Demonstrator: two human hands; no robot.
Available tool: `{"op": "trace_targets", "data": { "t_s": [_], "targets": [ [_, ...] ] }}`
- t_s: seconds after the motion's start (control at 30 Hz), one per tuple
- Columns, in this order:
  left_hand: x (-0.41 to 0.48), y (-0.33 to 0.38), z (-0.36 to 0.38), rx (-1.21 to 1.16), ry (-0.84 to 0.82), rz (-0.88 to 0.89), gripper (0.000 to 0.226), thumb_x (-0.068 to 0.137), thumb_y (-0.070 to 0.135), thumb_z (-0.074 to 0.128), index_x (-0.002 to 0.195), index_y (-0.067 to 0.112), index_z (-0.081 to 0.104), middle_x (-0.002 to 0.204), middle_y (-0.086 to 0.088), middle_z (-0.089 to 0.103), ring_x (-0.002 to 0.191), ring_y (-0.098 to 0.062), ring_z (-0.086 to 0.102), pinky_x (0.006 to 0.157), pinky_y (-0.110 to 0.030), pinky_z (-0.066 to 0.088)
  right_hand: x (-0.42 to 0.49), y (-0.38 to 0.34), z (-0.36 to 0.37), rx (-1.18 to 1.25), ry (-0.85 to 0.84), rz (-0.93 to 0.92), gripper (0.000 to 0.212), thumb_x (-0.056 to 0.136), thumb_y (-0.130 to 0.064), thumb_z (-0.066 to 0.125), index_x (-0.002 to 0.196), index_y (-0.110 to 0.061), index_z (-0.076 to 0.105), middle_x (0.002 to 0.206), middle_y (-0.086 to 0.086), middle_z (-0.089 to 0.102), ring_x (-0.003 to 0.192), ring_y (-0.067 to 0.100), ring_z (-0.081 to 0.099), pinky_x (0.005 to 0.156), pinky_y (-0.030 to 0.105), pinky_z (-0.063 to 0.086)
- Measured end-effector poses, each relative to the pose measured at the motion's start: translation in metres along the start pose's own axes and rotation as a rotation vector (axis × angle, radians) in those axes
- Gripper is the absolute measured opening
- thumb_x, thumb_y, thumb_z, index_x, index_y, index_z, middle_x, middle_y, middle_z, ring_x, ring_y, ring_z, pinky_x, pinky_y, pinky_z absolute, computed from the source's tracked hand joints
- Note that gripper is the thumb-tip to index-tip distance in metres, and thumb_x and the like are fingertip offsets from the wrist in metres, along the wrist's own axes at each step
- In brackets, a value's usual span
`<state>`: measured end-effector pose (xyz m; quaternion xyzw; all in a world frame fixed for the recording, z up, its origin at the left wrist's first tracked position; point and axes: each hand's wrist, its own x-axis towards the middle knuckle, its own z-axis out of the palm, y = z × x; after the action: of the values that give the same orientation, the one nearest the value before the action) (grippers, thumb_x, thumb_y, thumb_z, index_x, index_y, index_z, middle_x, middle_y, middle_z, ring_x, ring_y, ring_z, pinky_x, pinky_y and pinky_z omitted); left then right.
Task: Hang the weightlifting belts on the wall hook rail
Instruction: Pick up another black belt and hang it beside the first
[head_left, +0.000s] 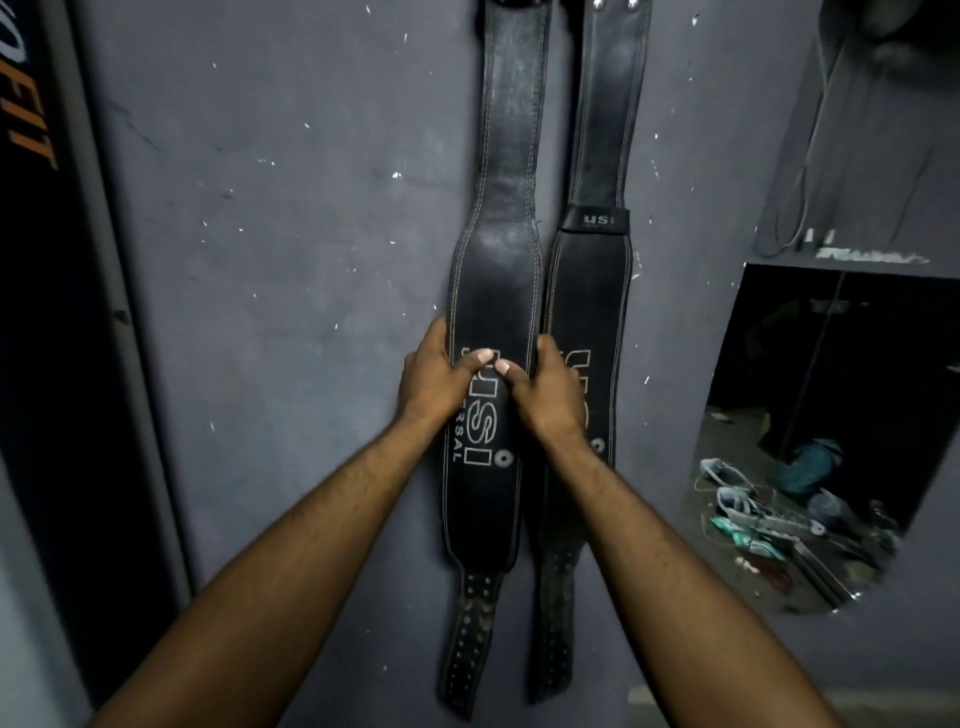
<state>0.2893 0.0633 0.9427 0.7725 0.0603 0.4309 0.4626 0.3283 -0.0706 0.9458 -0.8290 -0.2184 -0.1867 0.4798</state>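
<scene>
Two black leather weightlifting belts hang side by side down the grey wall (291, 260), their tops running out of the frame, so the hook rail is hidden. The left belt (498, 280) carries white "USI" lettering on its wide part. My left hand (434, 382) grips that belt's left edge and my right hand (550, 392) grips its right edge, both thumbs pressed on its front. The right belt (592, 291) hangs just beside it, partly behind my right hand, and neither hand holds it.
A dark panel with orange letters (36, 312) stands along the left. At the right a wall opening (831, 415) shows a dim room with shoes and clutter (769, 514) on its floor. Cables (810, 156) hang above the opening.
</scene>
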Motion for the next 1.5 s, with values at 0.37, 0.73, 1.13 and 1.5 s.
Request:
{"op": "trace_targets", "data": {
  "t_s": [0.37,0.73,1.13,1.5],
  "targets": [
    [-0.060,-0.079,0.018,-0.090,-0.158,-0.184,0.033,0.089,0.037,0.063,0.121,0.027,0.061,0.107,0.005,0.074,0.098,-0.013,0.071,0.091,-0.038,0.058,-0.031,0.043,0.018,0.127,0.026,-0.039,0.020,0.094,-0.018,0.066,0.113,-0.017,0.058,0.096,-0.004,0.069,0.071,-0.005,0.057,0.056,-0.002,0.041],
    [-0.082,-0.117,0.016,-0.246,-0.463,-0.241,0.041,0.092,0.017,0.067,0.131,0.007,0.058,0.123,-0.006,0.070,0.115,-0.019,0.067,0.098,-0.030,0.054,-0.069,0.082,0.033,0.171,-0.175,0.153,0.029,0.091,-0.030,0.070,0.117,-0.021,0.058,0.108,-0.008,0.070,0.100,0.013,0.067,0.093,0.031,0.054],
    [-0.099,-0.133,0.017,-0.246,-0.514,-0.358,0.039,0.091,0.022,0.069,0.126,0.008,0.064,0.117,-0.006,0.073,0.107,-0.019,0.070,0.098,-0.038,0.055,-0.095,0.119,0.052,0.164,-0.272,0.220,0.043,0.089,-0.030,0.073,0.128,-0.017,0.061,0.120,0.004,0.071,0.111,0.020,0.067,0.086,0.020,0.047],
    [-0.119,-0.135,0.023,0.004,-0.277,-0.392,0.033,0.083,0.048,0.072,0.080,0.015,0.071,0.065,0.005,0.067,0.062,-0.009,0.062,0.061,-0.022,0.049,-0.118,0.127,0.065,0.174,-0.122,0.306,0.033,0.088,-0.036,0.073,0.108,-0.010,0.069,0.096,0.000,0.072,0.084,0.011,0.064,0.067,0.009,0.045]
  ]
}}
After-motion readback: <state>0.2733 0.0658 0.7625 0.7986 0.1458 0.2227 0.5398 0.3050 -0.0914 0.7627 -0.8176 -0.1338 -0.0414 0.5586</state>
